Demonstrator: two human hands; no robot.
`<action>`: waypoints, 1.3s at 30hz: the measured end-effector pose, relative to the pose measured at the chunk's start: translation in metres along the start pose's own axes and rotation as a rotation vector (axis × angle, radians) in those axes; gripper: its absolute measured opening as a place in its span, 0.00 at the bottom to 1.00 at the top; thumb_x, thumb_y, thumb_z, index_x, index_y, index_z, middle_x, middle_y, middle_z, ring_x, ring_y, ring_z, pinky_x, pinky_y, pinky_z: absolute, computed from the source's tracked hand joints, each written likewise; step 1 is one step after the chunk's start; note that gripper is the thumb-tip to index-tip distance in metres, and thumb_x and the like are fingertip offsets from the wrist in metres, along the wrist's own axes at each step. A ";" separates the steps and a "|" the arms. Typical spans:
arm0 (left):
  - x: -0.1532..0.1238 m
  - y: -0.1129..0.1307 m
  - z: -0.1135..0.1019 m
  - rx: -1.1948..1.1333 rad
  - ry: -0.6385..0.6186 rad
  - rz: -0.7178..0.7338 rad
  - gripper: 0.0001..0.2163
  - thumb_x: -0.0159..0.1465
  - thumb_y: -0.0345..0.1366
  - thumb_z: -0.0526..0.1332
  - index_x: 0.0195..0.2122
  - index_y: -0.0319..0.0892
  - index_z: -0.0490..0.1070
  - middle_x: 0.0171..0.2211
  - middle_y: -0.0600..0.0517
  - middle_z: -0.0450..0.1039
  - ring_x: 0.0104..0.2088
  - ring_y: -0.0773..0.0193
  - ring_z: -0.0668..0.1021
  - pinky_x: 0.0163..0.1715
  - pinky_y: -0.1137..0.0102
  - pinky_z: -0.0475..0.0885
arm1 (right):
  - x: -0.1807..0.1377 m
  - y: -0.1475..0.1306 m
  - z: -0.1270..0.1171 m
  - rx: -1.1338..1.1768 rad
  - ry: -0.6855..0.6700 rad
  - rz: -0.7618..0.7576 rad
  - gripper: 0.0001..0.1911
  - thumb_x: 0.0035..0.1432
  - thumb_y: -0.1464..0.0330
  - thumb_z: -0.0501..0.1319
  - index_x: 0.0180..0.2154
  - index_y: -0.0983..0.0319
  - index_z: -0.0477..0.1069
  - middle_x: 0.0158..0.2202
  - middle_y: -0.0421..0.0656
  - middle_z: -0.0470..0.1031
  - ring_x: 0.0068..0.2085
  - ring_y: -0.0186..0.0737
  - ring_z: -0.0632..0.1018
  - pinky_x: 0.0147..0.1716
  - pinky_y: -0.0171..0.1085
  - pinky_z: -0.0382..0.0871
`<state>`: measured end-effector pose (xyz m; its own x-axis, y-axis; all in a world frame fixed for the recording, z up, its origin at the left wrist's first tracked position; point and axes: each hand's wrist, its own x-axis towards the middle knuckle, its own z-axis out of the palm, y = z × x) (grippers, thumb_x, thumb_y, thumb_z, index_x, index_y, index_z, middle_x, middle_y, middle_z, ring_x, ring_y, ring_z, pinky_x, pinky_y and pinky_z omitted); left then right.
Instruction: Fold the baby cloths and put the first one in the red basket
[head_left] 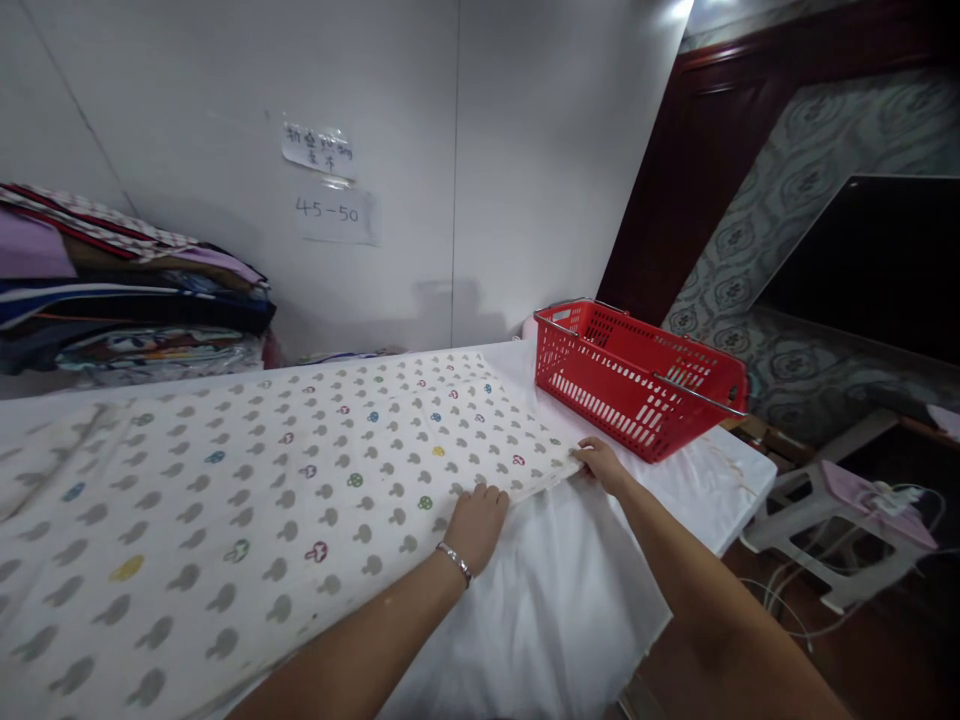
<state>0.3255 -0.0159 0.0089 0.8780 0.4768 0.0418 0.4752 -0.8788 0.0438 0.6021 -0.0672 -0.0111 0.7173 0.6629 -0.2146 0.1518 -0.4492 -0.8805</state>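
A white cloth printed with grey and coloured mushrooms (pixel 292 480) lies spread over the white-covered table, with a fold across its left end. My left hand (pixel 478 520), with a silver bracelet at the wrist, is closed at the cloth's near edge; its fingertips are partly hidden. Farther right, my right hand (pixel 600 463) pinches the cloth's near right corner between thumb and fingers. The corner meets my right hand just in front of the red basket.
A red plastic basket (pixel 607 385) with metal handles stands at the table's right end. Folded textiles (pixel 135 290) are piled at the left against a grey wall bearing paper signs (pixel 337 215). A stool (pixel 847 510) with cables is on the right, beneath a dark screen (pixel 870 270).
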 end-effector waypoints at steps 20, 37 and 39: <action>-0.034 0.005 0.030 -0.075 0.010 0.253 0.27 0.58 0.22 0.48 0.59 0.44 0.54 0.52 0.44 0.63 0.48 0.55 0.67 0.45 0.60 0.65 | 0.020 -0.058 0.052 -0.968 0.036 -0.463 0.14 0.61 0.69 0.49 0.39 0.61 0.73 0.41 0.44 0.75 0.41 0.36 0.73 0.37 0.31 0.61; -0.037 0.004 0.030 -0.161 0.093 0.224 0.20 0.61 0.25 0.50 0.55 0.43 0.61 0.52 0.46 0.65 0.47 0.55 0.68 0.45 0.62 0.64 | 0.060 -0.051 0.072 -1.040 0.153 -0.326 0.11 0.60 0.65 0.53 0.41 0.63 0.68 0.40 0.47 0.74 0.40 0.39 0.74 0.35 0.33 0.62; -0.037 0.004 0.031 -0.161 0.106 0.228 0.20 0.61 0.26 0.50 0.54 0.43 0.61 0.51 0.46 0.66 0.46 0.56 0.68 0.44 0.62 0.64 | 0.061 -0.052 0.071 -1.039 0.130 -0.326 0.11 0.60 0.65 0.53 0.40 0.63 0.69 0.39 0.47 0.75 0.40 0.39 0.74 0.35 0.33 0.63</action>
<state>0.2964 -0.0376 -0.0235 0.9461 0.2741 0.1724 0.2435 -0.9532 0.1790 0.5896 0.0395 -0.0084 0.5961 0.8004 0.0639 0.8023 -0.5904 -0.0879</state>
